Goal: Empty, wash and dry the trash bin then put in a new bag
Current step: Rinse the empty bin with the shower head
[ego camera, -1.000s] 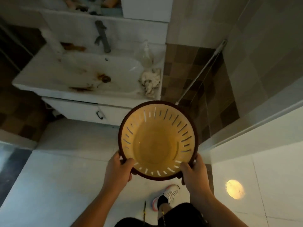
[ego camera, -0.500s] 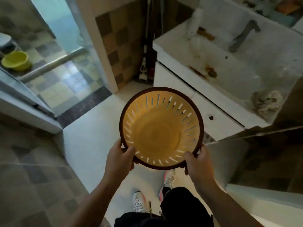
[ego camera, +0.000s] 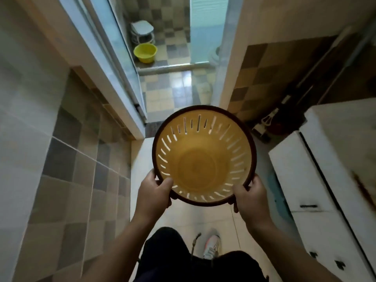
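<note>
The floor (ego camera: 154, 226) underfoot is laid in large, smooth, pale tiles, and it gives way through an open doorway to a glossy checkered floor of small grey and cream squares. The wall (ego camera: 67, 159) on the left carries a patchwork of matte square tiles in browns and greys below larger plain white ones, and a slim metal-framed glass door (ego camera: 114, 64) stands beside it. Along the right edge runs a white cabinet (ego camera: 317, 192) with flat, boxy doors, dark little handles and rusty streaks on its upper surface. Held out over the pale floor at the centre of the view is the trash bin (ego camera: 203, 157), a round plastic tub seen from above: its inside is smooth amber-yellow, tapering to a flat circular bottom, its sloping wall is pierced by a ring of narrow upright slots, and a dark brown rim circles the mouth. Nothing lies inside it. The left hand (ego camera: 152, 196) takes the near-left rim in a closed grip, thumb hooked over the inner edge and fingers curled beneath. The right hand (ego camera: 250, 198) holds the near-right rim likewise, thumb on top, fingers wrapped under. Far off on the checkered floor sits a round, shiny yellow basin (ego camera: 145, 52), just in front of a small grey stool (ego camera: 142, 29).
</note>
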